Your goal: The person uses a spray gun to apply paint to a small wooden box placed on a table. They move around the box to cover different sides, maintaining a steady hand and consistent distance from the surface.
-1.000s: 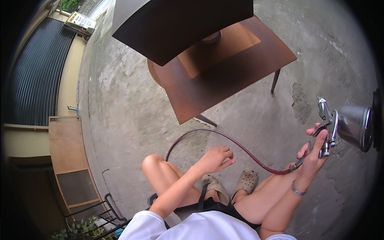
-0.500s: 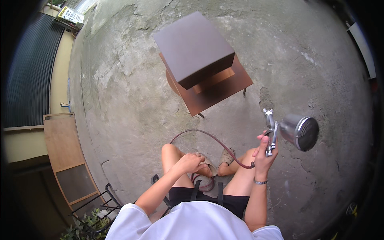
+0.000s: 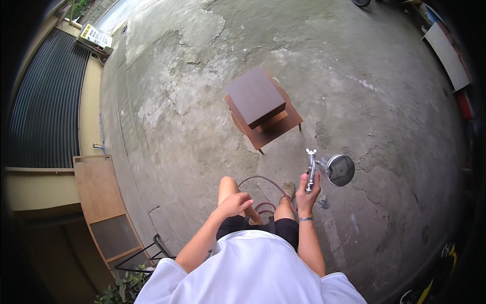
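My right hand (image 3: 308,195) is closed around the handle of a silver spray gun (image 3: 311,169), held out in front of me. Its round metal cup (image 3: 339,170) sticks out to the right. A dark red hose (image 3: 271,181) loops over the ground between my legs. My left hand (image 3: 236,204) hovers by my left thigh, fingers loosely bent, and nothing shows in it. Ahead on the concrete stands a small brown wooden table (image 3: 276,133) on thin legs, with a box-like upper part (image 3: 255,96) over its square board. Neither hand touches it.
Cracked concrete ground (image 3: 202,131) surrounds me. To the left are a dark roller shutter (image 3: 44,101), a leaning wooden panel (image 3: 98,190), a black metal frame (image 3: 159,245) and a plant (image 3: 121,289). A white board (image 3: 446,57) stands at the far right.
My body has risen and the view has widened, so the brown table looks smaller and lower. The spray gun has shifted left in view, still in my right hand. My left hand has moved slightly left.
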Action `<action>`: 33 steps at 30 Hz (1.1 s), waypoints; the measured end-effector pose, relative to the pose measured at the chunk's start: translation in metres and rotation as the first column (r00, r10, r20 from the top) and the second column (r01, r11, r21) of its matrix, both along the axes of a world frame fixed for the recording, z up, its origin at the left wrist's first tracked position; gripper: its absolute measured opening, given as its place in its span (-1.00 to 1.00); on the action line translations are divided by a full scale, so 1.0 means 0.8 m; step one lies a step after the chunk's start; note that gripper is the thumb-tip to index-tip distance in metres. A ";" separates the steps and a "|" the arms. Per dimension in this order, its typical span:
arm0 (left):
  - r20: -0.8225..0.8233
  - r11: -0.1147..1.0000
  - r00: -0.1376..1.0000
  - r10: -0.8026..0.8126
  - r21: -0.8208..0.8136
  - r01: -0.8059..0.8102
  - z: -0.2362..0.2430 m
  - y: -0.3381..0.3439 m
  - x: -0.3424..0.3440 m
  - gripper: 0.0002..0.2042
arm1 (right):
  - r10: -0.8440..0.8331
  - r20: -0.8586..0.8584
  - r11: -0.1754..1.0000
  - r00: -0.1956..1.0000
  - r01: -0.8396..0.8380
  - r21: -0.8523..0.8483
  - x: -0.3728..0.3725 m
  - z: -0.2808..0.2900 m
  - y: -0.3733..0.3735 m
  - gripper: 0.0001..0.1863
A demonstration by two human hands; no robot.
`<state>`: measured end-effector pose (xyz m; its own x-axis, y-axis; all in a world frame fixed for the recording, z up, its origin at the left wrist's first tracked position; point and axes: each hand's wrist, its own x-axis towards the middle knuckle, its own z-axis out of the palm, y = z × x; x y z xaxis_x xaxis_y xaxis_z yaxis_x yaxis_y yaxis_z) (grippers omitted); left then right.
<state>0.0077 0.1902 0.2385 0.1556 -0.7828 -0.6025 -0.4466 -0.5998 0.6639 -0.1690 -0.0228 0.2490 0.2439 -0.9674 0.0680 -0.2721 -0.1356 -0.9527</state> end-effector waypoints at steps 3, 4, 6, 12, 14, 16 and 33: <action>0.029 0.990 0.990 -0.138 0.045 0.136 0.000 0.006 0.019 -0.63 | 0.146 0.005 0.989 0.989 -0.146 0.035 0.014 0.022 0.025 -0.65; 0.011 0.993 0.993 -0.120 -0.002 0.120 0.000 0.009 0.029 -0.63 | 0.206 -0.032 0.978 0.978 -0.207 -0.025 0.021 0.027 0.032 -0.65; -0.058 0.996 0.995 -0.086 -0.036 0.084 -0.002 0.014 0.053 -0.63 | 0.176 -0.087 0.972 0.981 -0.187 -0.144 0.045 0.031 0.037 -0.67; -0.125 0.995 0.989 -0.075 -0.079 0.066 -0.035 0.022 0.183 -0.63 | 0.142 -0.088 0.988 0.986 -0.147 -0.049 0.153 0.043 0.098 -0.69; -0.105 0.962 0.973 -0.203 -0.207 0.179 -0.045 0.030 0.248 -0.62 | 0.075 -0.093 0.997 0.993 -0.072 0.033 0.195 0.064 0.125 -0.67; -0.068 0.921 0.951 -0.303 -0.276 0.274 -0.046 0.030 0.321 -0.62 | -0.067 -0.037 0.997 0.997 0.069 0.027 0.258 0.083 0.149 -0.64; -0.239 0.868 0.836 -0.495 -0.188 0.460 -0.169 0.099 0.526 -0.66 | -0.368 0.021 0.897 0.930 0.361 -0.256 0.509 0.271 0.186 -0.66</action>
